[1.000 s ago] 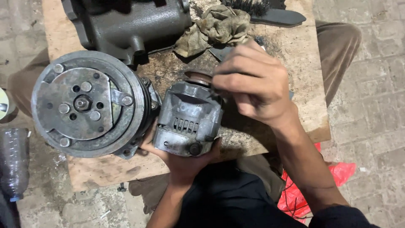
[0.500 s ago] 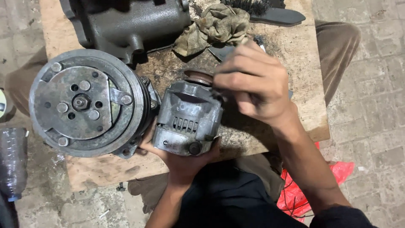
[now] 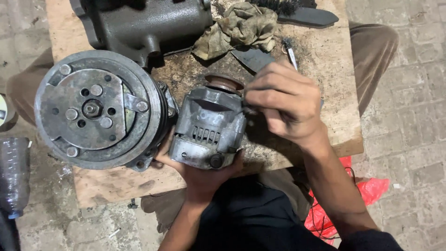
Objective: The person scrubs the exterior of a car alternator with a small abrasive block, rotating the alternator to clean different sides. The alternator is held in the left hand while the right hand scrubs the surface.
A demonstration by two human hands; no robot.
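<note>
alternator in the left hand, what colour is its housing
Dull grey metal, grimy alternator in the left hand; head view.

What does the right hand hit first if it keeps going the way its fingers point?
The right hand points left, fingertips already at the grey alternator held from below by the left hand. It would likely meet the alternator's housing first; depth is unclear.

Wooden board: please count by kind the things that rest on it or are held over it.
Grey metal machine parts: 3 (alternator, round pulley unit, dark housing)
Crumpled olive rags: 1
Black-handled brushes: 1
Total: 5
</note>
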